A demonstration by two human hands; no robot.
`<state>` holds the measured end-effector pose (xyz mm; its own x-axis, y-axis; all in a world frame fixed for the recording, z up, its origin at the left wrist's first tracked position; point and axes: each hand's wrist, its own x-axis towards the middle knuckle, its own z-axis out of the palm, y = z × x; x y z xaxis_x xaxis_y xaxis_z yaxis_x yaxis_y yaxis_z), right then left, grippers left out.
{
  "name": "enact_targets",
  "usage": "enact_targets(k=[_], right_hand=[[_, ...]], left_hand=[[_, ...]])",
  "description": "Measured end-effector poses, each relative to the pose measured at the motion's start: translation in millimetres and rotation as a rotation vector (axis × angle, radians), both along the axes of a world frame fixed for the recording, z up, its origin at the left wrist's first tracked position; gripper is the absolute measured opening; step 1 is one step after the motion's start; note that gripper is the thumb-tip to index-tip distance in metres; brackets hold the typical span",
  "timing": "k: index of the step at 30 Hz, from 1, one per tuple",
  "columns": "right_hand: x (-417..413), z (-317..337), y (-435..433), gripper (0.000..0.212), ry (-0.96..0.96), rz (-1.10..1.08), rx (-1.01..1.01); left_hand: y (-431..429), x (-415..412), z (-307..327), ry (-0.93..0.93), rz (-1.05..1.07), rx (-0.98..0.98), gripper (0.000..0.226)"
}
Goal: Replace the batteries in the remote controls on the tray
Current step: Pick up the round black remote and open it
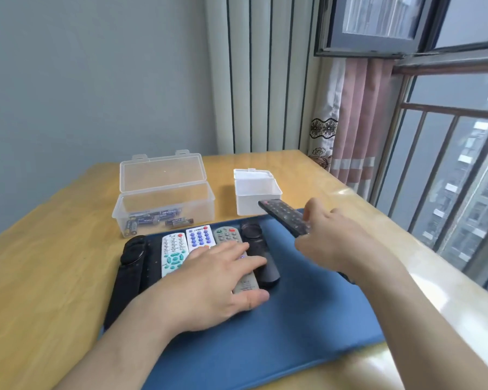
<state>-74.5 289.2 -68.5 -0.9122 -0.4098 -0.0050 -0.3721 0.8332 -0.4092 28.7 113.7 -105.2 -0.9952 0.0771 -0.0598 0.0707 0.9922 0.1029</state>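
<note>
Early in the job, by the look of it: one remote picked out of the row, nothing opened yet. Right hand (330, 240) clamped on a black remote (283, 216), lifted clear of the blue tray (265, 347) and tilted, buttons up, far end out over the tray's back edge near the small white box (255, 192). Left hand (209, 280) flat and spread across the row left on the tray, fingers apart, palm down, gripping nothing; fingertips on the grey remote (231, 237) and reaching the black one beside it (258, 246), thumb low near the grey remote's near end. Further left in the row, two white remotes (174, 251) and a long black one (131, 263) at the tray's left edge.

Next move, most likely: turning the held remote over to reach the battery cover on its back, which calls for the left hand to leave the row and help slide the cover off. Fresh batteries (152, 220) waiting in the clear box (164, 204), lid open, on the bench (40, 249) behind the tray; white box possibly meant for the old ones, contents not visible.

Both forearms bare, reaching forward from the near edge, right arm stretched further than the left.
</note>
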Motion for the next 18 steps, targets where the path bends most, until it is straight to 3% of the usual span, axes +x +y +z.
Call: enact_targets(k=[6,10,14,16,18], right_hand=[[6,-10,10,0.025,0.096,-0.064,0.219],[-5,-20,12,0.041,0.192,-0.11,0.356],[-4,-20,-5,0.026,0.347,0.057,0.131],[0,-18,-22,0.025,0.261,0.18,0.039],[1,-21,-40,0.03,0.163,0.256,0.097]], left_hand=[[0,0,1,0.139,-0.02,0.072,0.054],[6,1,1,0.217,-0.029,0.101,0.045],[6,-1,0,0.189,-0.053,0.093,0.068],[4,-3,-2,0.183,-0.068,0.117,0.075],[2,-5,-2,0.183,-0.086,0.16,0.069]])
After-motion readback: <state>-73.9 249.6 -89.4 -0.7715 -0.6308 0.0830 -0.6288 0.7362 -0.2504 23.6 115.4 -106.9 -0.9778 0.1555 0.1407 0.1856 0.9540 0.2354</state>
